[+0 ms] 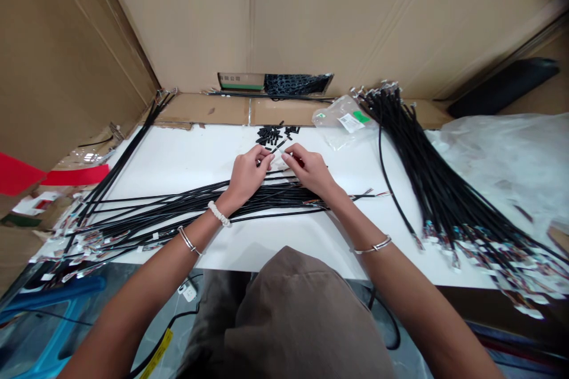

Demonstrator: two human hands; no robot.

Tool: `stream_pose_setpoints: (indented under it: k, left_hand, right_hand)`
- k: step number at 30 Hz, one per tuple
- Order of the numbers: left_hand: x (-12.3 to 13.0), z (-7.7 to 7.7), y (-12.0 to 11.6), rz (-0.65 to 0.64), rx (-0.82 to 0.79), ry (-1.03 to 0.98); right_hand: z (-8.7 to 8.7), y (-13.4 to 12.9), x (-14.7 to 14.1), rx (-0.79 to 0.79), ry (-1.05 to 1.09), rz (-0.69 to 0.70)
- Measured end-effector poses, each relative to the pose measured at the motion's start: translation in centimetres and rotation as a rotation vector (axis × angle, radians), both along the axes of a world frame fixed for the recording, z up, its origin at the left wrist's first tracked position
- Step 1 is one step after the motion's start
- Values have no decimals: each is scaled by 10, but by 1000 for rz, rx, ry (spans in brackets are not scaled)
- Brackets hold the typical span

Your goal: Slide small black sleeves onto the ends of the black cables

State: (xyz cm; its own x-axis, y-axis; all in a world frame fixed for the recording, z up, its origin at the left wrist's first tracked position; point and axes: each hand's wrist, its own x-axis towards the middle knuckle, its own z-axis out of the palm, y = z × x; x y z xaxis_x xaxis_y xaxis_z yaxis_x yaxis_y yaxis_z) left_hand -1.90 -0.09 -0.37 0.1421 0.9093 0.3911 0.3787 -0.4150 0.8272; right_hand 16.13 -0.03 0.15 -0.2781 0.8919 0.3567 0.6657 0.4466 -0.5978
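Both hands meet at the middle of the white table, fingertips a short gap apart. My left hand (249, 170) is closed in a pinch on a thin black cable (278, 147), whose end points up and right. Closed fingers also show on my right hand (310, 169), beside the cable's tip; what they hold is too small to make out. Just beyond lies a pile of short black tube pieces (269, 135). Below the wrists, a loose bundle of black cables (271, 196) stretches across the table, with bare coloured wires at its ends.
At the right lies a thick bundle of black cables (413, 154) with white connectors. A clear plastic bag (331, 124) with a label sits at the back. More cables (133, 148) run along the left. Cardboard walls (293, 18) enclose the white table (195, 145).
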Motion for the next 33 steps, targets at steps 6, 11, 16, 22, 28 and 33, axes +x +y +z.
stream_pose_setpoints:
  k: [6, 11, 16, 22, 28, 33]
  left_hand:
    - [0, -1, 0, -5, 30, 21]
    - [-1, -2, -1, 9, 67, 91]
    - [-3, -2, -2, 50, 142, 229]
    - [-3, -1, -4, 95, 217, 377]
    - [-2, 0, -5, 101, 211, 375]
    - [-3, -1, -5, 100, 202, 359]
  right_hand:
    - [-1, 1, -1, -27, -3, 9]
    - [0, 1, -2, -28, -4, 8]
    - [0, 1, -2, -35, 9, 0]
    - [-1, 1, -4, -43, 91, 14]
    - [0, 0, -4, -10, 21, 5]
    - [-2, 1, -4, 29, -2, 6]
